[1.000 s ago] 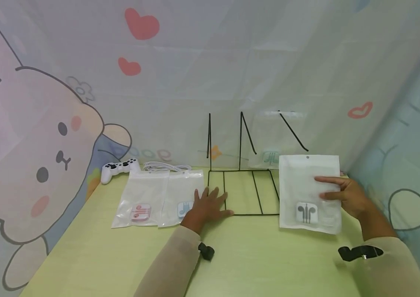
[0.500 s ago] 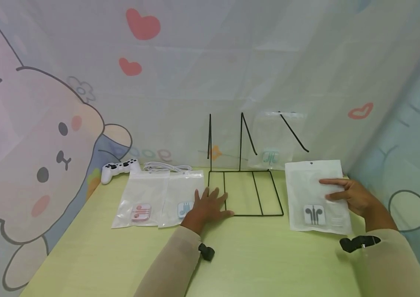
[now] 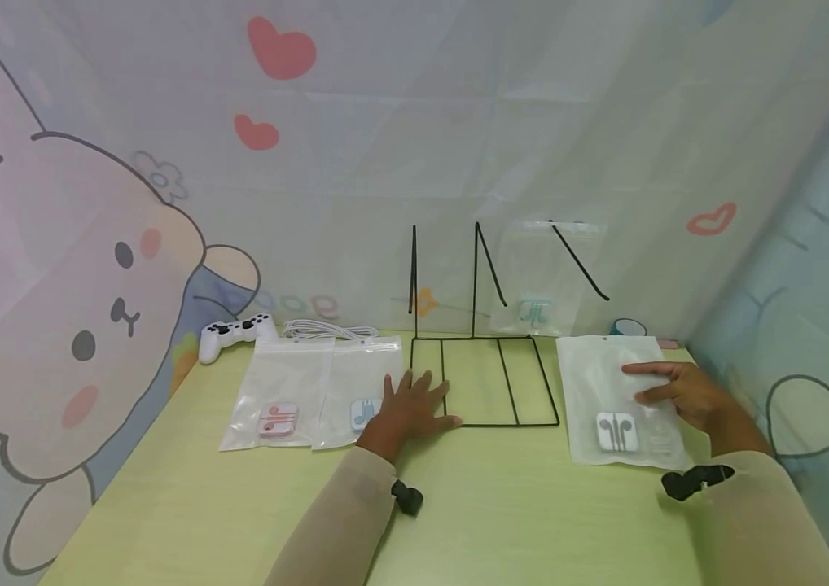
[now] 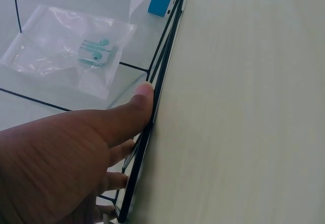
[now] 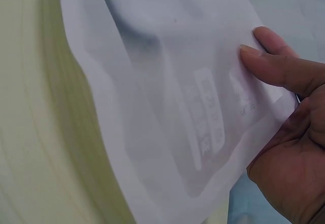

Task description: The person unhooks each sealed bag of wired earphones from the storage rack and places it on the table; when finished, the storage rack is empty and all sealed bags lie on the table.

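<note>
At the right, my right hand (image 3: 700, 400) holds a white zip bag with grey earphones (image 3: 608, 399) by its right edge. The thumb and one finger show on the bag's front; the right wrist view has the bag (image 5: 152, 107) close up, and the other fingers are hidden. My left hand (image 3: 409, 413) rests with spread fingers on the left side of a black wire rack (image 3: 508, 381). Its thumb touches the front wire in the left wrist view. A clear bag with mint-green earphones (image 3: 535, 311) hangs at the rack's right rear hook.
Left of the rack lie a bag with pink earphones (image 3: 278, 418) and a bag with blue earphones (image 3: 365, 413). Behind them are a white game controller (image 3: 237, 330) and a coiled white cable (image 3: 328, 329). A blue roll (image 3: 629, 327) stands at the back right, near the curtain.
My right hand has lowered the bag with grey earphones, first rightward, then slightly back left, uncovering the rack's right front corner and the blue roll. My left hand has stayed in place.
</note>
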A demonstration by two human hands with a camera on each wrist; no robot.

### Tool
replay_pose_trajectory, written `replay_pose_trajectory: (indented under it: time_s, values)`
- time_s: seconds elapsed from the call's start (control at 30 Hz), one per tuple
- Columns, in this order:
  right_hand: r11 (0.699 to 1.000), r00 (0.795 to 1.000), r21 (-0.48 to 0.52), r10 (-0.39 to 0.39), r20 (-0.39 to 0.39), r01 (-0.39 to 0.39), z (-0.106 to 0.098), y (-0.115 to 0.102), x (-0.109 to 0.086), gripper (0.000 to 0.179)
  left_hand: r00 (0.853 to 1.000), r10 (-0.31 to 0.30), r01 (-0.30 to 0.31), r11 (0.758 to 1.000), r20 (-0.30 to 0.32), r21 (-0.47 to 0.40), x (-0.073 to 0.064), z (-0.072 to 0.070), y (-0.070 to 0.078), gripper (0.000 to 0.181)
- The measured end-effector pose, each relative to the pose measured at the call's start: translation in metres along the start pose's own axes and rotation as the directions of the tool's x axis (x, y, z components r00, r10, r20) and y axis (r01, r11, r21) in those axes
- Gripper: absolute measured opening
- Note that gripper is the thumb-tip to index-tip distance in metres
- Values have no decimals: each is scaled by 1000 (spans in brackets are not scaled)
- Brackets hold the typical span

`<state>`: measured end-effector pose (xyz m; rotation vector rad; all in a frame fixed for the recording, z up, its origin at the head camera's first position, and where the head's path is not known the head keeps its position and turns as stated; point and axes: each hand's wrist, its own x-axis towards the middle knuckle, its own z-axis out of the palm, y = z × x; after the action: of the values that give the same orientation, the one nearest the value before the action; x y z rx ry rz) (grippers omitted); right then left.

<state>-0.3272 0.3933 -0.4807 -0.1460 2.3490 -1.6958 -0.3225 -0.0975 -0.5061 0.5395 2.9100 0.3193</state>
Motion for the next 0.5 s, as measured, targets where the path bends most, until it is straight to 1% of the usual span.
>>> replay_pose_trajectory:
  time_s: [0.23,0.5]
  values:
    - [990,999,-137,22,-44,-28,6,0,4,61,1000,0,0,1000,1,-7,1,1,-1,81]
    - [973,995,-214,70,-75,-84,11,4,8,66,1000,3,-3,1000,-4,-11,2,3,-2,81]
